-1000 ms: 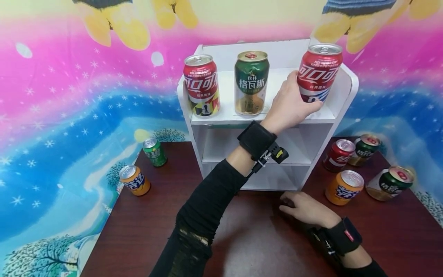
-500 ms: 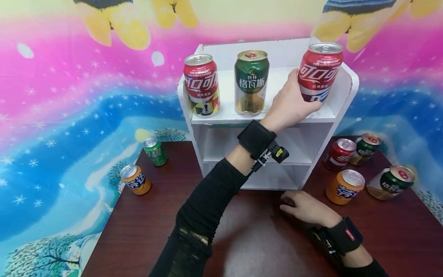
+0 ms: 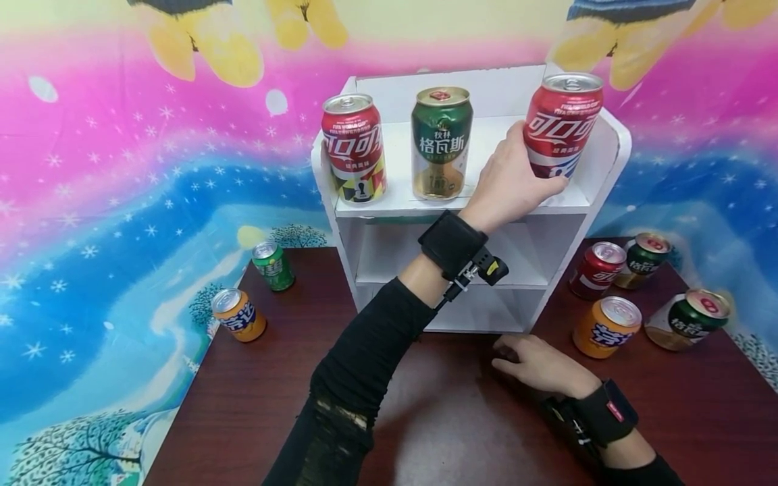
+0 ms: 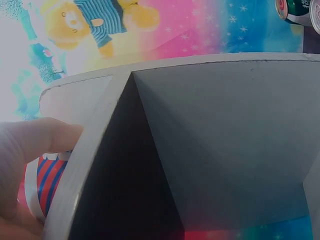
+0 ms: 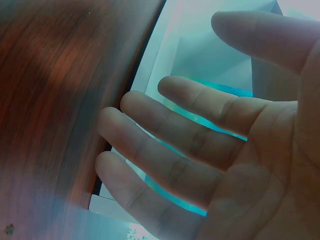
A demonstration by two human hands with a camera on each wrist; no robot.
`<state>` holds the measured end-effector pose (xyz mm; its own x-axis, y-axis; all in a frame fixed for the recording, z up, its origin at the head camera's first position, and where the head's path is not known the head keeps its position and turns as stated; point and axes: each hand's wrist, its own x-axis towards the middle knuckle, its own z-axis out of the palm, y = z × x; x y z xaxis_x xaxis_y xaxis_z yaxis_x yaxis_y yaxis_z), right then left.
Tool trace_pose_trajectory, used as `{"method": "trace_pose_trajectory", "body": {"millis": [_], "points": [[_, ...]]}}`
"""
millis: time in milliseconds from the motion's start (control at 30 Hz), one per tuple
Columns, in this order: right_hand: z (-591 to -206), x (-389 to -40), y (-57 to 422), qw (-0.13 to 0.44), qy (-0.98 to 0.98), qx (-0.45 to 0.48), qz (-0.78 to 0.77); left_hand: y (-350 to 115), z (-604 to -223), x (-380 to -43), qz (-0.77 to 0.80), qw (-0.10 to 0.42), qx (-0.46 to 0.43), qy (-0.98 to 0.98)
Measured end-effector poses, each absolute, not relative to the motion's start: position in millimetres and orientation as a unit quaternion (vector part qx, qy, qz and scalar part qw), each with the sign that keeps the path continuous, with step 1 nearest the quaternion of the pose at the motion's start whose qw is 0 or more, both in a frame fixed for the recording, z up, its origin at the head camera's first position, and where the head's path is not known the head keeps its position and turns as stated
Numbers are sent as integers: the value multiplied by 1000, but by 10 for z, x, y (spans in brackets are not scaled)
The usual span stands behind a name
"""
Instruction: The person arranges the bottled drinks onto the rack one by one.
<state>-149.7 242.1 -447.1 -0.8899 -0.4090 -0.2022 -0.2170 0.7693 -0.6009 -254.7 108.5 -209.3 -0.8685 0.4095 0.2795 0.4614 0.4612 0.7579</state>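
My left hand (image 3: pixel 509 177) grips a red cola can (image 3: pixel 562 128) at the right end of the white rack's top shelf (image 3: pixel 389 214). In the left wrist view, the thumb (image 4: pixel 47 137) lies by the shelf edge, and part of the can's striped side (image 4: pixel 49 182) shows beneath it. On the same shelf stand a second red cola can (image 3: pixel 354 152) at the left and a green-and-gold kvass can (image 3: pixel 442 145) in the middle. My right hand (image 3: pixel 543 366) rests on the table by the rack's base, holding nothing; its fingers (image 5: pixel 200 135) are loosely bent and spread.
Right of the rack, the brown table (image 3: pixel 437 418) bears a red can (image 3: pixel 598 271), an orange can (image 3: pixel 606 329) and two kvass cans (image 3: pixel 687 322). Left of it stand a green can (image 3: pixel 273 267) and another orange can (image 3: pixel 239 316). A patterned cloth (image 3: pixel 152 202) hangs behind.
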Motion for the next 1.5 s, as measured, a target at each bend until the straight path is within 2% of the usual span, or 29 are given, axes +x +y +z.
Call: {"method": "trace_pose_trajectory", "body": {"millis": [900, 1167, 1300, 1500], "points": [[-4437, -1494, 2434, 157, 932, -168, -281, 1001, -2054, -2505, -465, 29, -260, -846], [-4454, -1413, 2541, 148, 934, -170, -277, 853, -2093, -2281, -457, 21, -282, -843], [-4465, -1392, 2610, 155, 934, -164, -277, 683, -2154, -2150, -451, 29, -307, -837], [-4461, -1368, 2726, 147, 939, -160, -267, 328, -2250, -1917, -415, 16, -341, -844]]}}
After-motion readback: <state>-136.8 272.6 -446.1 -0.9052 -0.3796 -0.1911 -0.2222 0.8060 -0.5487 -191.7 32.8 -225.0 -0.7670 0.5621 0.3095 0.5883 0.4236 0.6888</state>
